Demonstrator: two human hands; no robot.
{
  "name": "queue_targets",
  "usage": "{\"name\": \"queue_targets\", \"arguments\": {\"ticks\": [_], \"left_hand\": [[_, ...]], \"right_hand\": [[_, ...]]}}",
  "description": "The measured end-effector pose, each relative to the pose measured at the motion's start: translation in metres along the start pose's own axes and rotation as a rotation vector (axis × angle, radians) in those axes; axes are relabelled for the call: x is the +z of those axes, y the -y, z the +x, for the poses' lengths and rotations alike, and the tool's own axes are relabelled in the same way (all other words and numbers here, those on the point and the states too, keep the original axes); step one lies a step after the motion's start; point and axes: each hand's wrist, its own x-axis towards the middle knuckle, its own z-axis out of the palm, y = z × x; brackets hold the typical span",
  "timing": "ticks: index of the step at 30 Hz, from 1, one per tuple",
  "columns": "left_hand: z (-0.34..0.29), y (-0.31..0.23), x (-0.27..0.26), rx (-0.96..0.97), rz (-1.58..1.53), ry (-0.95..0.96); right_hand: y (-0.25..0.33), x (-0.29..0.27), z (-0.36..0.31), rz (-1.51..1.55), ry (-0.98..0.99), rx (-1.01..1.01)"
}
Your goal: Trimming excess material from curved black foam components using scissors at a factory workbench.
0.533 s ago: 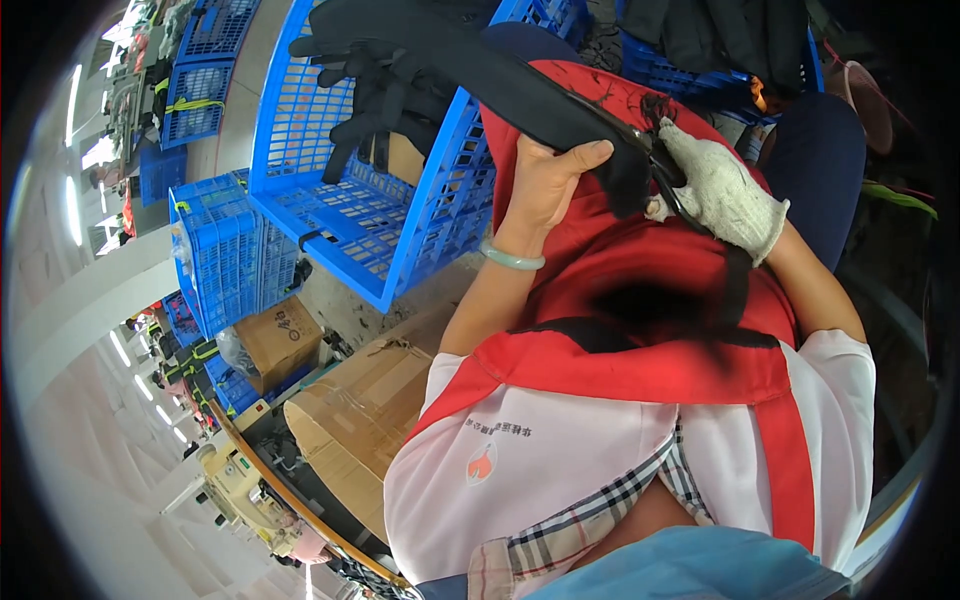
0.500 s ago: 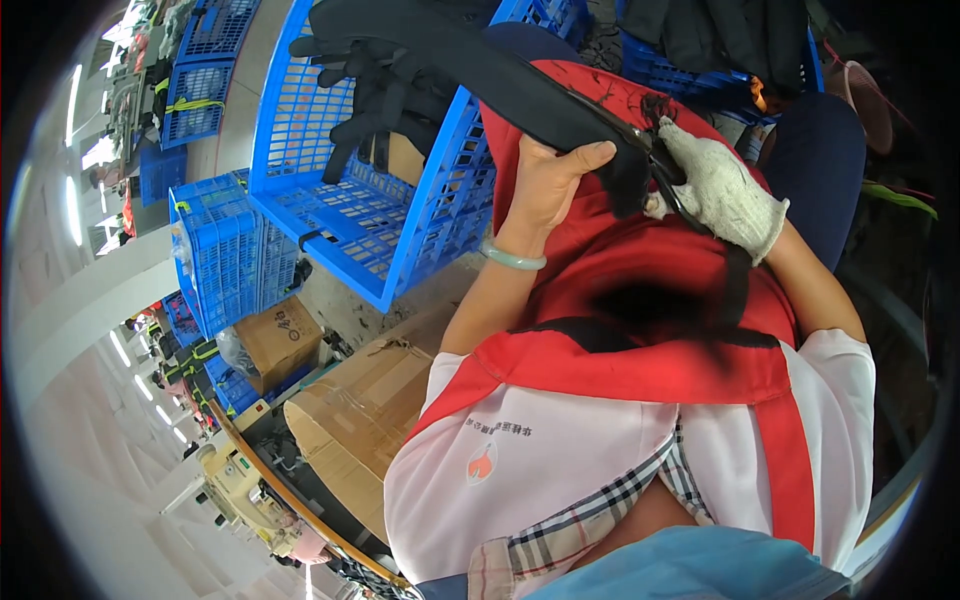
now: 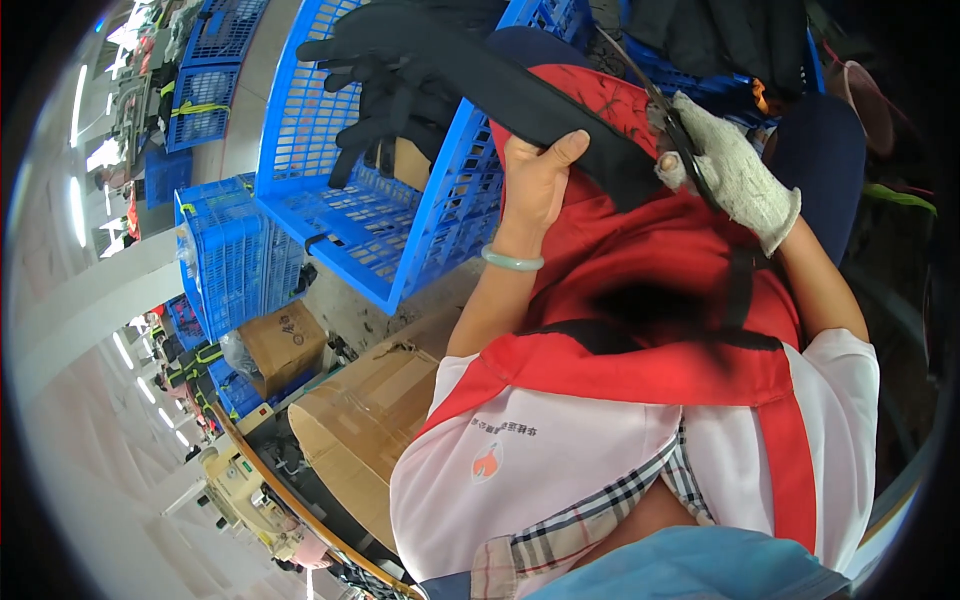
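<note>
My left hand (image 3: 535, 185) is closed around a long black fabric strip (image 3: 490, 80), its thumb pressed on top. From there the strip runs up and left over the rim of a blue plastic basket, while its lower end lies over my red apron (image 3: 640, 240). A white knitted glove, with bare fingertips showing, covers my right hand (image 3: 740, 180). That hand grips dark-handled scissors (image 3: 656, 92), whose blades point up and left. The blades are beside the strip's lower end, apart from it.
In the tilted blue basket (image 3: 400, 250) lie more black fabric pieces (image 3: 400, 105). Another blue basket at the upper right holds black fabric (image 3: 735, 45). Stacked blue crates (image 3: 235, 250), a carton (image 3: 280, 345) and flattened cardboard (image 3: 365, 410) stand at the left. Dark scraps lie on the apron.
The scissors have come away from the strip's edge and now stand to its right, turned more upright. The strip's lower end lies flatter, and my left hand has shifted slightly left.
</note>
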Motion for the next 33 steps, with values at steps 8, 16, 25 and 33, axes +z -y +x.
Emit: {"name": "queue_targets", "arguments": {"ticks": [8,16,25,33], "left_hand": [[0.004,0.001,-0.004,-0.061,-0.003,-0.007],[0.007,-0.007,-0.015,-0.052,-0.031,-0.022],[0.008,-0.002,-0.004,-0.103,-0.086,0.057],[0.008,-0.002,-0.007,-0.092,-0.078,0.060]], "right_hand": [[-0.019,0.036,0.007,-0.130,-0.228,-0.126],[0.006,0.006,-0.020,-0.549,0.122,0.032],[0.003,0.009,-0.022,-0.637,0.082,-0.036],[-0.007,0.016,-0.018,-0.478,0.093,0.069]]}}
